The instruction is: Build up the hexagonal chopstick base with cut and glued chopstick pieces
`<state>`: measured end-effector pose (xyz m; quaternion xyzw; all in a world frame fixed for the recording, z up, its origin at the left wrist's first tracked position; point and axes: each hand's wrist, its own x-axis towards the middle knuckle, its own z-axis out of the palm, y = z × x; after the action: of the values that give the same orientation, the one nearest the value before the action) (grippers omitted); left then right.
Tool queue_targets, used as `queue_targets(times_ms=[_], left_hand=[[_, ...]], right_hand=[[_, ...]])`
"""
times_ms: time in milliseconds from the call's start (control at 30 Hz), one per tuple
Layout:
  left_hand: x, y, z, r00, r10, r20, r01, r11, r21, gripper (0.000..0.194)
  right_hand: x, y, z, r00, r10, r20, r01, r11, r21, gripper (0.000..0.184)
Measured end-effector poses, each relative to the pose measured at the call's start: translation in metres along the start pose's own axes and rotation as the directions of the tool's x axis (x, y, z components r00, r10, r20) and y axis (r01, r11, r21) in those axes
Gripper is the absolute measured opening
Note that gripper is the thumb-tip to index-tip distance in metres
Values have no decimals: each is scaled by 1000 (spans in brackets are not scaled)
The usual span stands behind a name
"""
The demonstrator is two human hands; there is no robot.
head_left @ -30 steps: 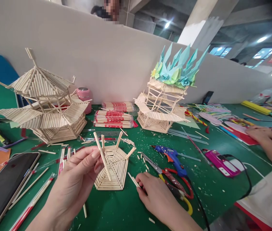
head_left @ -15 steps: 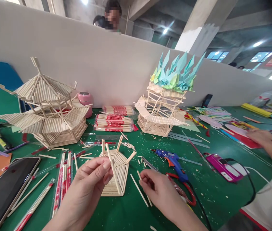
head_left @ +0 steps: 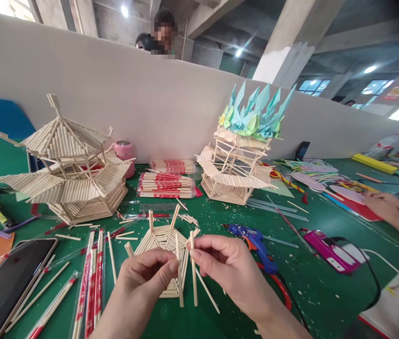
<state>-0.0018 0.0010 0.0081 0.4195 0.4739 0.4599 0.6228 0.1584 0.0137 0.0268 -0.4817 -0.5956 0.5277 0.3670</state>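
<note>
My left hand (head_left: 146,278) pinches a thin wooden stick (head_left: 179,275) upright between thumb and fingers. My right hand (head_left: 227,270) pinches a second wooden stick (head_left: 193,273) close beside the first, almost parallel to it. Both hands hover over a small hexagonal stick base (head_left: 164,242) with posts rising from its corners, which lies on the green table (head_left: 220,221). A loose stick (head_left: 207,297) lies slanted under my right hand.
A two-tier stick pagoda (head_left: 67,165) stands left, another with paper cranes (head_left: 242,155) behind. Wrapped chopstick bundles (head_left: 166,183), blue glue gun (head_left: 252,238), red-handled scissors (head_left: 280,289), phone (head_left: 5,278), loose chopsticks (head_left: 91,278). Another person's hands (head_left: 386,205) rest at right; a pink device (head_left: 331,245) lies nearby.
My right hand has lifted a stick off the table and brought it up beside the stick in my left hand. My left hand moved right and turned its stick more upright.
</note>
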Motion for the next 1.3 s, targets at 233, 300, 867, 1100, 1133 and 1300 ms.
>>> queue_targets(times_ms=[233,300,867,1100,1133,1300], left_hand=[[-1,-2,-1,1000,22,-17,-21,997,74,18],[-1,-2,-1,1000,15,-17,-13,995,94,19],[-2,-6,-2,999,49,7,-49,981,187,22],[-2,-6,-1,999,38,-4,-37,984,172,24],[-2,-6,-1,999,38,-5,-36,985,171,24],[0,-7,-2,999,54,-9,-52,985,165,23]], right_hand=[[-3,-3,4,999,-43,1,42,990,-135,16],[-4,-4,5,998,-60,-8,58,983,-172,16],[-1,-3,12,995,-98,0,94,952,-293,18],[1,-6,14,995,-97,-6,91,953,-290,18],[1,-6,14,996,-95,-5,89,953,-290,18],[0,-5,13,996,-92,1,88,946,-311,18]])
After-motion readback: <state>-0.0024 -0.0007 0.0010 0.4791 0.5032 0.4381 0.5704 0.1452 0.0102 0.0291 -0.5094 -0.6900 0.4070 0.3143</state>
